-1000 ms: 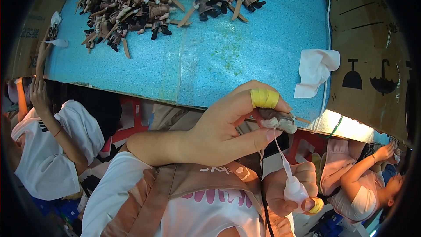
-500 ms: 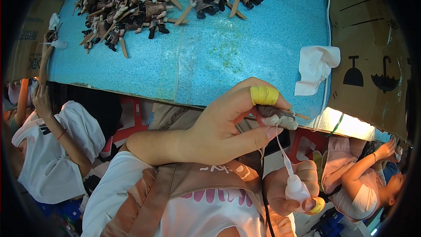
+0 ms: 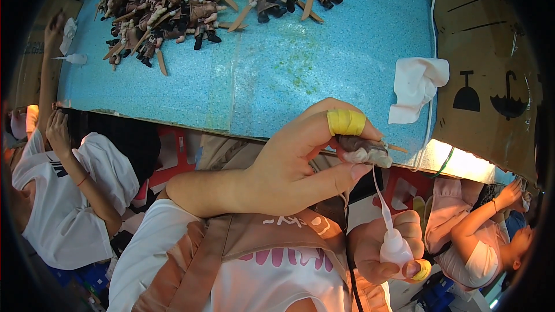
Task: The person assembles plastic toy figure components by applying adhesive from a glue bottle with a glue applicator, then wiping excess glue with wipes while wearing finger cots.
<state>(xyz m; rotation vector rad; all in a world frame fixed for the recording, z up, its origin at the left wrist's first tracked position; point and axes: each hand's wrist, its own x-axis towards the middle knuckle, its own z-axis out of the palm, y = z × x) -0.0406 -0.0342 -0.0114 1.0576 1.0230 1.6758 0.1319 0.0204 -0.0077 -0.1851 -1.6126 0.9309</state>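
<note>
My left hand (image 3: 295, 164), with yellow tape round one finger, pinches a small grey-brown and whitish figurine (image 3: 370, 153) over the table's near edge. A thin wooden stick (image 3: 397, 148) pokes out past its right side. Below and to the right, my right hand (image 3: 411, 231) is wrapped round a small white squeeze bottle (image 3: 396, 247), and its thumb wears yellow tape too. The bottle's long thin nozzle (image 3: 381, 199) points up, with its tip at the underside of the figurine. Whether the tip touches, I cannot tell.
Many painted figurines on flat wooden sticks (image 3: 191, 8) lie heaped across the far left of the blue table (image 3: 347, 46). A white cloth (image 3: 417, 89) lies by a cardboard box (image 3: 485, 52) at right. Another squeeze bottle (image 3: 75, 58) is at far left. Co-workers sit on both sides.
The squeeze bottle has shifted slightly right, and its nozzle tip now sits farther right along the figurine. At left, a co-worker's raised hand has moved farther away from the other squeeze bottle.
</note>
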